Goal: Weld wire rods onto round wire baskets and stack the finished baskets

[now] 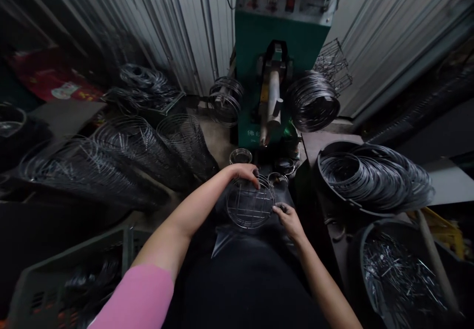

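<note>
Over my lap lies a round wire rack (pixel 249 204), a ring of several thin wires with straight crossing wires inside. Its right edge is pinched between the thumb and fingers of my right hand (pixel 288 219). My left hand (pixel 249 173) reaches over the rack's far rim with its fingers bent down and closed near the wire; exactly what they hold is too dark to make out. Just beyond the rack stands the green machine's metal arm (pixel 273 102), its tip pointing toward me. Small wire rings (pixel 277 180) sit close behind the rack.
Wire ring bundles hang left (pixel 226 101) and right (pixel 313 101) of the green machine (pixel 252 37). At right are a tub of wire rings (pixel 370 178) and a bucket of short wire pieces (pixel 402 274). Wire mesh baskets (pixel 137 146) and a crate (pixel 74 257) stand left.
</note>
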Tool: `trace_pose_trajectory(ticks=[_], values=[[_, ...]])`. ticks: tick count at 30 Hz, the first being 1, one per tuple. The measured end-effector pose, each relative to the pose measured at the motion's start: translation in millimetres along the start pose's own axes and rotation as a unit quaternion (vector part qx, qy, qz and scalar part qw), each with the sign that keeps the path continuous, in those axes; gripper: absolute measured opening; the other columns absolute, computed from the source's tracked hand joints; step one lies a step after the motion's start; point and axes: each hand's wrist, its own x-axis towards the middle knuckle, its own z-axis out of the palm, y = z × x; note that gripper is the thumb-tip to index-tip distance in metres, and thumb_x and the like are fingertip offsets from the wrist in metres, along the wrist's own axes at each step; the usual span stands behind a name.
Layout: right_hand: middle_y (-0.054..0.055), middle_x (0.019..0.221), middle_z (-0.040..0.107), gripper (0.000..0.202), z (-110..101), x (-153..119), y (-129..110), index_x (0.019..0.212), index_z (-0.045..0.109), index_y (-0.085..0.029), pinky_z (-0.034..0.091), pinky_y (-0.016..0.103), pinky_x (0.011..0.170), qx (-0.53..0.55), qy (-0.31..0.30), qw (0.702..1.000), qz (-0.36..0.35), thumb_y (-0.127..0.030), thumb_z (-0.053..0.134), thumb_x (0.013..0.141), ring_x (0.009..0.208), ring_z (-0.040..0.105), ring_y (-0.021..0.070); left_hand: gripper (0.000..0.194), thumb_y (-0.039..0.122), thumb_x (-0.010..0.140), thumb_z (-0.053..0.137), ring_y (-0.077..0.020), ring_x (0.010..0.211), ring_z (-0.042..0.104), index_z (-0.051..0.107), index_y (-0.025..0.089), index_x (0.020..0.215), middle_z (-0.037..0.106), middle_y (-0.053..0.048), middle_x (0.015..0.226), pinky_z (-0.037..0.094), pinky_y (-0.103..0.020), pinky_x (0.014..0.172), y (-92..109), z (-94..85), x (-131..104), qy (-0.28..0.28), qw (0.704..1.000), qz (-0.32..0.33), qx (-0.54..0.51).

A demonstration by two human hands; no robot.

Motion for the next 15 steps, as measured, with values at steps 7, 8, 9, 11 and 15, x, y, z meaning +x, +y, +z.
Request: trace_pose_trajectory(ticks=[7,8,9,11,15], values=[[-0.005,0.051,0.049,0.032,-24.6,-9.6,-45.5,0.077,0.065,-0.017,0.027,0.022,0.043,-0.015,-0.019,1.000,-0.019,-0.042,0.073,0.058,0.044,0.037,0.0079,0.070,0.042,0.044,0.080,-0.0268,0.103,0.054,0.060,0.017,0.106,0.057,-0.008,0.112,0.042,-0.032,0.090,17.8,-0.6,-51.0,0.164,0.979,0.099,0.075],[-0.005,0.054,0.052,0.031,-26.4,-9.4,-57.8,0.079,0.064,-0.018,0.031,0.022,0.046,-0.019,-0.023,0.999,-0.037,-0.038,0.074,0.058,0.047,0.042,0.0089,0.071,0.040,0.044,0.080,-0.0281,0.108,0.050,0.059,0.018,0.108,0.053,-0.008,0.118,0.040,-0.034,0.094,21.6,0.4,-58.4,0.203,0.967,0.118,0.099],[-0.004,0.057,0.055,0.030,-26.5,-8.2,-70.3,0.080,0.063,-0.019,0.034,0.022,0.049,-0.025,-0.030,0.998,-0.056,-0.034,0.074,0.058,0.051,0.046,0.0100,0.070,0.039,0.045,0.080,-0.0294,0.113,0.047,0.058,0.019,0.109,0.050,-0.009,0.122,0.037,-0.036,0.097,25.3,2.1,-64.1,0.241,0.953,0.133,0.126],[-0.005,0.060,0.057,0.029,-21.8,-1.6,-92.5,0.078,0.058,-0.020,0.038,0.023,0.055,-0.041,-0.052,0.994,-0.084,-0.028,0.075,0.056,0.056,0.051,0.0113,0.067,0.035,0.049,0.078,-0.0316,0.119,0.042,0.057,0.019,0.110,0.046,-0.010,0.127,0.033,-0.041,0.101,31.1,7.3,-70.0,0.306,0.923,0.151,0.177],[-0.007,0.055,0.054,0.029,-1.0,22.5,-112.4,0.071,0.049,-0.020,0.039,0.024,0.055,-0.089,-0.080,0.989,-0.091,-0.021,0.071,0.052,0.054,0.051,0.0117,0.064,0.032,0.052,0.075,-0.0344,0.121,0.038,0.055,0.017,0.112,0.045,-0.015,0.128,0.030,-0.047,0.102,33.4,21.3,-65.2,0.364,0.890,0.159,0.225]])
